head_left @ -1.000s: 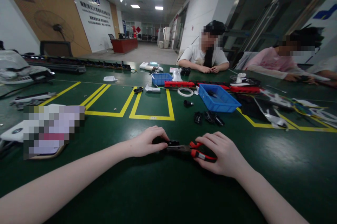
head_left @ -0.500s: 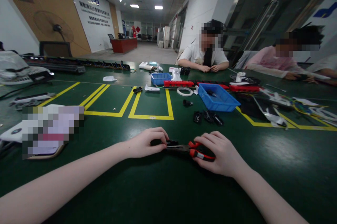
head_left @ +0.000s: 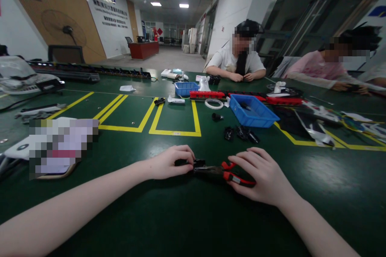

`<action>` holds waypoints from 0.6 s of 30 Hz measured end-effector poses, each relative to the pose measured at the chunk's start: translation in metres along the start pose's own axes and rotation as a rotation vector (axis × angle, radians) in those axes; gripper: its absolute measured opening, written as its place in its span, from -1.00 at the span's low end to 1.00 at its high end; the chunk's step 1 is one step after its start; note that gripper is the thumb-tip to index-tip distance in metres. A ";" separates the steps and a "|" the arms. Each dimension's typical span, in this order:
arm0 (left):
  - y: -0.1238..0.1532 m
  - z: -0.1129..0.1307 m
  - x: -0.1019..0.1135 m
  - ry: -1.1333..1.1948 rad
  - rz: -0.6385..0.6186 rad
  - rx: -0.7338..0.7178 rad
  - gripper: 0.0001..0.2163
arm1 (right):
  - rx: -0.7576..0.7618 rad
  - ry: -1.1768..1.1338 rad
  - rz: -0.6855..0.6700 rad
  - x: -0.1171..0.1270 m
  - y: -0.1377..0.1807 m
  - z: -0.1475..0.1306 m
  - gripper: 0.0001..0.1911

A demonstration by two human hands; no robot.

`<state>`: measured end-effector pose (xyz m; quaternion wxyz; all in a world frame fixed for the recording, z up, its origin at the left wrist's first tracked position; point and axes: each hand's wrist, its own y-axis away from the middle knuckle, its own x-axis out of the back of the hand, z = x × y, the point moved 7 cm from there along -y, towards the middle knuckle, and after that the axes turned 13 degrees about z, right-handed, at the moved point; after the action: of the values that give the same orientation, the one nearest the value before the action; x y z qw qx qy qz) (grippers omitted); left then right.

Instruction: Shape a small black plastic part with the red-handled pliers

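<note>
Both of my hands rest on the green table (head_left: 181, 216) near its front edge. My left hand (head_left: 170, 162) is closed around a small black part (head_left: 199, 163) and holds it against the table. My right hand (head_left: 263, 176) is wrapped round the red and black handles of a pair of pliers (head_left: 224, 171). The pliers' dark jaws point left and meet the black part between my hands. My fingers hide most of the part.
Several small black parts (head_left: 239, 133) lie beyond my hands, beside a blue bin (head_left: 255, 112). A second blue bin (head_left: 185, 88), a tape roll (head_left: 213, 103) and red strips (head_left: 206, 94) sit farther back. Two people sit across the table. A pixelated flat item (head_left: 60, 146) lies left.
My right hand and the pliers have shifted slightly to the right. The view has tipped a little. My left hand keeps its grip on the black part.
</note>
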<state>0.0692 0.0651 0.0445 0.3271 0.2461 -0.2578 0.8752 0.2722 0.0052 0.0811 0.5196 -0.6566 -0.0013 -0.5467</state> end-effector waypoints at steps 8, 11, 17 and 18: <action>0.001 -0.001 -0.002 -0.077 -0.011 -0.063 -0.90 | 0.014 0.024 0.076 0.003 0.000 -0.005 -0.56; 0.001 -0.002 -0.004 -0.121 -0.025 -0.098 -0.88 | -0.002 0.020 0.094 0.001 0.000 -0.005 -0.57; 0.000 -0.003 -0.005 -0.130 -0.020 -0.094 -0.87 | -0.030 0.008 0.102 -0.005 -0.001 -0.006 -0.59; 0.000 -0.003 -0.004 -0.133 -0.016 -0.092 -0.87 | -0.031 0.017 0.105 -0.005 -0.001 -0.006 -0.59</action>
<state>0.0712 0.0651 0.0391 0.3273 0.2902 -0.3170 0.8415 0.2656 0.0043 0.0775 0.5372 -0.6590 0.0461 -0.5244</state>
